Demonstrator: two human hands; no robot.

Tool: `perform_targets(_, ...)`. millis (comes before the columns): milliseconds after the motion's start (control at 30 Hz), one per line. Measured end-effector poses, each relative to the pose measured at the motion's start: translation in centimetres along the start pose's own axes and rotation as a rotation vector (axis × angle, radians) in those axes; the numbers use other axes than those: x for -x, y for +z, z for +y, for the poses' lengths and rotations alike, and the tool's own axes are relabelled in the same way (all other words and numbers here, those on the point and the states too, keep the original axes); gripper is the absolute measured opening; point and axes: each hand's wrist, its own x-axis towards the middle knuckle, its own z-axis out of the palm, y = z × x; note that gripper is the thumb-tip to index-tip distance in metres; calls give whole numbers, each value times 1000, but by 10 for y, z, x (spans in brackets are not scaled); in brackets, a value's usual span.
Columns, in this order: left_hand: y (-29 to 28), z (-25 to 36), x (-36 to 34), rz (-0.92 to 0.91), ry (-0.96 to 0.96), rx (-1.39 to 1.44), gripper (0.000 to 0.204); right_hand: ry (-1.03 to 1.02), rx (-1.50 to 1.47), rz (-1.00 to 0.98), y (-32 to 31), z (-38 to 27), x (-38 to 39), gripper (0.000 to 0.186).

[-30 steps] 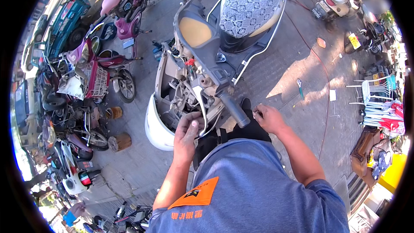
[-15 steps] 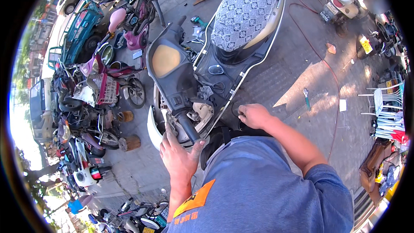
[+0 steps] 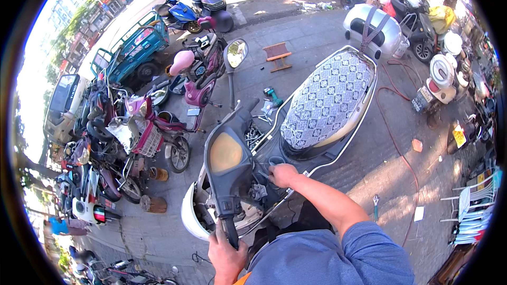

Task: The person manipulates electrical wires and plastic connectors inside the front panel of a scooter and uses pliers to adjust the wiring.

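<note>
A scooter with its front panels opened stands before me. My left hand (image 3: 227, 256) is at the near end of its black handlebar grip (image 3: 231, 232), thumb on one side and fingers on the other. My right hand (image 3: 282, 175) reaches over the footboard with curled fingers; what they hold, if anything, is hidden. Just beyond those fingers lies a small oval piece with a dark rim (image 3: 275, 160). The dark handlebar cover (image 3: 215, 132) has a tan round face. A white curved front panel (image 3: 191, 214) shows left of the grip. The seat (image 3: 327, 100) wears a patterned grey cover.
A green power drill (image 3: 273, 96) and loose metal tools (image 3: 254, 136) lie beyond the scooter. A wrench (image 3: 376, 208) and a red hose (image 3: 406, 166) are on the paving at right. A small wooden stool (image 3: 277, 56) stands ahead. Parked motorbikes (image 3: 153, 121) crowd the left.
My right hand has moved from beside my body forward over the footboard, to the oval piece. My left hand has closed in around the grip. The view has tilted up, showing more ahead.
</note>
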Motion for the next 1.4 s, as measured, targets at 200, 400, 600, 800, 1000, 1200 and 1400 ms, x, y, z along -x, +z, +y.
perform_targets(200,5,40,0,154,-376,-14,85,-70,-166,-61,21,-2,-106,33)
perform_targets(400,29,51,-16,203,-594,-103,82,-234,-821,-303,121,7,-205,31)
perform_targets(600,42,26,-22,353,-468,-88,74,-605,-624,-348,130,7,-241,29)
perform_targets(800,31,29,-24,324,-481,-83,73,-827,-126,-209,53,-24,-228,27)
perform_targets(1000,24,24,-37,331,-463,-75,75,-998,-15,-76,19,-50,-245,25)
perform_targets(1200,25,28,-23,320,-511,-68,76,-1157,6,5,13,-89,-245,23)
perform_targets(1400,24,28,-27,302,-513,-65,76,-1135,-15,38,13,-87,-251,21)
